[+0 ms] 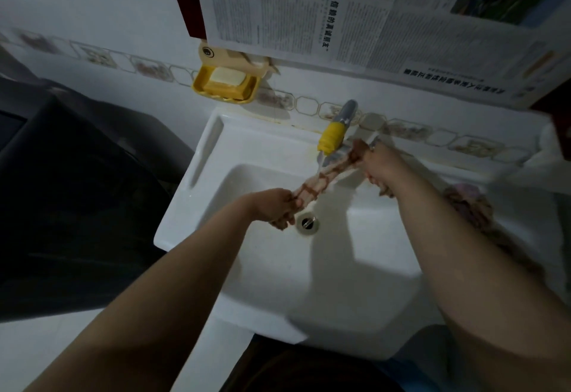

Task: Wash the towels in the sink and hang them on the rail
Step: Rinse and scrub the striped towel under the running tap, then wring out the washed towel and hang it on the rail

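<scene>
While stretched over the sink (191, 175), twisted towel (321, 179) between both hands' grips.

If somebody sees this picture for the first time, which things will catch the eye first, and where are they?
First comes the patterned towel, twisted into a rope over the white sink, gripped at its ends by the left hand and the right hand. Water runs onto it from the tap with the yellow nozzle at the back of the sink. The yellow soap dish on the wall, upper left of the sink, also stands out.
</scene>
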### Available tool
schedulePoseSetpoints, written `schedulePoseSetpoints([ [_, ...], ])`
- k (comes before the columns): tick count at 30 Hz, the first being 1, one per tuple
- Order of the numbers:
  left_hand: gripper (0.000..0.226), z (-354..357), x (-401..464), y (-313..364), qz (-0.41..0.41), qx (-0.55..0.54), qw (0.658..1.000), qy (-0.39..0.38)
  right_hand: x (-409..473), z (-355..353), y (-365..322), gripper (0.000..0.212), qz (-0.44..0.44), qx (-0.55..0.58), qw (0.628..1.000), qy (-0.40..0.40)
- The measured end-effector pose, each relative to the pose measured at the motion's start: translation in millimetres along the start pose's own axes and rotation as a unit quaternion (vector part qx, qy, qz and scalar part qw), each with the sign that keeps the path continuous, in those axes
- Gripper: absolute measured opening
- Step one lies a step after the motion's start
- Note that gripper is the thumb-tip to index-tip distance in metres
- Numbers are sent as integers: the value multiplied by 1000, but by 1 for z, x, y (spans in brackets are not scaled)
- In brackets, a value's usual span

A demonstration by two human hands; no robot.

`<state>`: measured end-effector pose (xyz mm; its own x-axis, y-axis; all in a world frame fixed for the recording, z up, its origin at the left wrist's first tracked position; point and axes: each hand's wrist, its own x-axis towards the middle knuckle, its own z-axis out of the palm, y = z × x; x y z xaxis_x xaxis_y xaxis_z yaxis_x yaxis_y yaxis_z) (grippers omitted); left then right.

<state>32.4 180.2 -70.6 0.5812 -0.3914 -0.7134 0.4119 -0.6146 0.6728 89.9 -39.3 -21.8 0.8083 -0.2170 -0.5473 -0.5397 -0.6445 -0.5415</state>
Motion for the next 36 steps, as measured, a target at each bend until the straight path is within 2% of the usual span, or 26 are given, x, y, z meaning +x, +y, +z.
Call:
schedulePoseSetpoints([
  [2, 21, -1, 1, -10, -18, 5, 1000, -13, 4, 2, -1, 61, -34, -29, 999, 1],
  [3, 21, -2, 2, -18, -30, 11, 999, -20, 3, 0, 1, 53, -72, -48, 996, -7],
  [5, 20, -7, 1, -35, -49, 12, 998, -23, -4, -10, 7, 40, -133, -82, 985, -79],
  [6, 20, -12, 0, -43, -52, 16, 998, -18, -5, -16, 11, 47, -129, -123, 975, -133],
  [9, 19, -27, -10, -62, -51, 100, 994, -1, -7, -26, 25, 90, -74, -254, 915, -303],
  [10, 20, -32, -15, -68, -55, 119, 991, -3, -6, -28, 31, 90, -56, -255, 906, -334],
  [11, 26, -36, -19, -74, -62, 115, 991, -11, -7, -30, 34, 79, -37, -240, 908, -342],
  [13, 48, -40, -29, -80, -79, 42, 995, -33, -11, -28, 42, 54, 6, -168, 935, -313],
  [15, 71, -35, -33, -82, -89, -19, 995, -42, -11, -19, 48, 46, 34, -97, 967, -232],
  [17, 69, -19, -32, -81, -101, -107, 988, -51, -13, -2, 45, 45, 32, -60, 988, -139],
  [18, 64, -8, -29, -81, -97, -204, 972, -64, -19, 7, 37, 42, 19, -25, 994, -106],
  [19, 63, 4, -24, -81, -88, -328, 937, -83, -27, 18, 29, 37, 7, 29, 996, -89],
  [21, 77, 25, -16, -76, -58, -543, 828, -130, -47, 41, 10, 29, -42, 115, 987, -100],
  [22, 86, 34, -12, -73, -39, -606, 782, -140, -60, 53, 1, 24, -80, 117, 984, -108],
  [23, 94, 40, -13, -63, -18, -646, 751, -138, -72, 65, -3, 21, -120, 103, 980, -119],
  [26, 105, 47, -16, -34, 61, -692, 715, -74, -102, 91, 6, 32, -191, 34, 968, -160],
  [29, 83, 43, -20, -22, 77, -734, 675, 13, -116, 87, 32, 35, -230, -13, 954, -194],
  [31, 61, 44, -23, -23, 94, -719, 686, 58, -112, 75, 44, 32, -276, -27, 941, -194],
  [33, 48, 46, -29, -25, 122, -663, 734, 80, -110, 58, 45, 34, -271, 0, 941, -203],
  [36, 78, 51, -43, -24, 148, -497, 853, 56, -107, 37, 39, 49, -268, 54, 942, -195],
])
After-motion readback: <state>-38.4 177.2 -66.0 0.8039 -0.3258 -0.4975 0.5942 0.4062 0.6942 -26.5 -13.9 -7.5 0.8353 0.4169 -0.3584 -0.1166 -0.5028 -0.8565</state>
